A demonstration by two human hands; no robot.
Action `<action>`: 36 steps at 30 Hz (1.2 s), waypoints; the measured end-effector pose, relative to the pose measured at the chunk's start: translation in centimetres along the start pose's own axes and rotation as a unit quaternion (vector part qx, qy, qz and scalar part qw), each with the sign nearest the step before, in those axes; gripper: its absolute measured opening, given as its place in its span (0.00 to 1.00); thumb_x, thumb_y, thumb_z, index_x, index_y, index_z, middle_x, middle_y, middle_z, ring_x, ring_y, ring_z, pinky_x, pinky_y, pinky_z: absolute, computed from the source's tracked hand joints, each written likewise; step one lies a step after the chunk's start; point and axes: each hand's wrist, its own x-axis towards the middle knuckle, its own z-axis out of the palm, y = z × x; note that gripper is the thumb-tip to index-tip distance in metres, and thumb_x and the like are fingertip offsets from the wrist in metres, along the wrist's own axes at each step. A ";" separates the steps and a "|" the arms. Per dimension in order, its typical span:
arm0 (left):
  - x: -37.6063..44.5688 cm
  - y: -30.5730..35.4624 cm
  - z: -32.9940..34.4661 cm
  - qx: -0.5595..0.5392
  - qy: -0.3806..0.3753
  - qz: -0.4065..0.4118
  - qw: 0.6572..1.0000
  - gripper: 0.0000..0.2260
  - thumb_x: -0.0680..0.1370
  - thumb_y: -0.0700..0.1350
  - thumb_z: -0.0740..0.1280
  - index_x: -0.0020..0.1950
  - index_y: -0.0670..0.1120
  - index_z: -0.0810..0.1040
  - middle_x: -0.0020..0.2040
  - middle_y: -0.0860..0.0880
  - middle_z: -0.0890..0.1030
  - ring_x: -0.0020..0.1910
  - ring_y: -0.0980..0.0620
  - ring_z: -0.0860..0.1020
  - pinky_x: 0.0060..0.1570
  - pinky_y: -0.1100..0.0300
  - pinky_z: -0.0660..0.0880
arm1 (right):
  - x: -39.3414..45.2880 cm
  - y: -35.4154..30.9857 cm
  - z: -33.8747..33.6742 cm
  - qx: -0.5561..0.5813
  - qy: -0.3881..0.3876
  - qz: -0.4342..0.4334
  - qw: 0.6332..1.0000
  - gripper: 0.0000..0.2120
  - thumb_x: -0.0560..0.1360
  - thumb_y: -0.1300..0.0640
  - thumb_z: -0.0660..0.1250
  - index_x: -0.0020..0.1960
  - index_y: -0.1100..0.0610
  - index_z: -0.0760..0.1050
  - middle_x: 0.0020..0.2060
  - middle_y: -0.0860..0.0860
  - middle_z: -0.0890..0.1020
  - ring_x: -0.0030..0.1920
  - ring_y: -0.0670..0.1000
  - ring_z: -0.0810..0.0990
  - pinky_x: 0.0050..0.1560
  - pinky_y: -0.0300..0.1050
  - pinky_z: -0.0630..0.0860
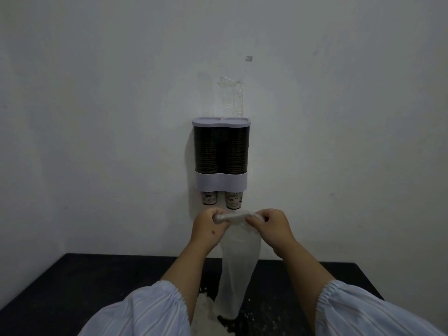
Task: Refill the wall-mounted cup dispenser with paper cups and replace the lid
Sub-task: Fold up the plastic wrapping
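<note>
The cup dispenser (221, 156) hangs on the wall, two dark tubes packed with stacked paper cups. Its pale lid (221, 122) sits on top. Two printed cup bottoms (233, 200) poke out under the pale lower band. Just below them my left hand (209, 226) and my right hand (269, 225) each pinch one end of the rolled top of an empty clear plastic sleeve (238, 258). The sleeve hangs down limp between my forearms to the table.
A black table (84, 287) stands against the wall below the dispenser. White crumbs and a whitish heap (203, 309) lie on it near the sleeve's lower end. A clear plastic bracket (231, 93) sticks to the wall above the dispenser.
</note>
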 end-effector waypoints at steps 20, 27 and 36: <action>-2.4 2.8 5.4 -0.410 -0.002 -0.299 0.861 0.24 0.77 0.54 0.63 0.68 0.44 0.63 0.60 0.37 0.76 0.54 0.39 0.79 0.56 0.44 0.77 | -1.4 0.6 -0.6 0.079 -0.087 0.067 0.991 0.05 0.77 0.58 0.62 0.45 0.60 0.73 0.42 0.57 0.79 0.41 0.53 0.78 0.42 0.50 0.79; -2.9 2.4 5.6 -0.483 0.054 -0.319 0.813 0.22 0.75 0.48 0.68 0.64 0.37 0.70 0.57 0.37 0.78 0.52 0.41 0.78 0.56 0.45 0.76 | -1.9 0.7 -1.1 0.112 -0.159 0.111 0.975 0.18 0.73 0.66 0.59 0.58 0.49 0.72 0.51 0.56 0.77 0.49 0.58 0.80 0.39 0.48 0.81; -3.1 1.7 6.3 -0.430 0.101 -0.276 0.853 0.15 0.77 0.38 0.62 0.62 0.51 0.69 0.55 0.42 0.78 0.51 0.41 0.79 0.49 0.43 0.79 | -2.1 2.2 -0.5 0.134 -0.159 0.141 0.968 0.14 0.78 0.50 0.60 0.47 0.58 0.79 0.41 0.53 0.84 0.42 0.50 0.82 0.35 0.39 0.76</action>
